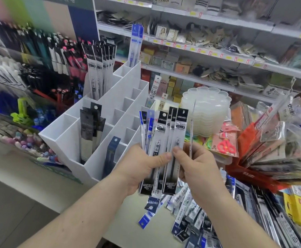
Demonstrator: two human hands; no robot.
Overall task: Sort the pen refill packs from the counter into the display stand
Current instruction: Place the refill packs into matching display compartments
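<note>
Refill packs [161, 149] fan upright in our left hand [140, 169]; our right hand [195, 165] pinches one pack's edge beside the display stand [108, 126].

**Refill packs up in a fan, stand half filled**

A fan of long thin refill packs [164, 149], upright, black and blue tops, clear middles, just right of the stand. More loose refill packs [191, 217] scattered flat on the counter below, overlapping. White display stand [108, 111] with many open slots, stepped higher toward the back. Black-topped packs [99, 68] upright in a back slot, dark packs [90, 129] in a front slot, one dark blue pack [111, 154] leaning in the nearest slot, blue packs [135, 45] upright at the very back.
</note>
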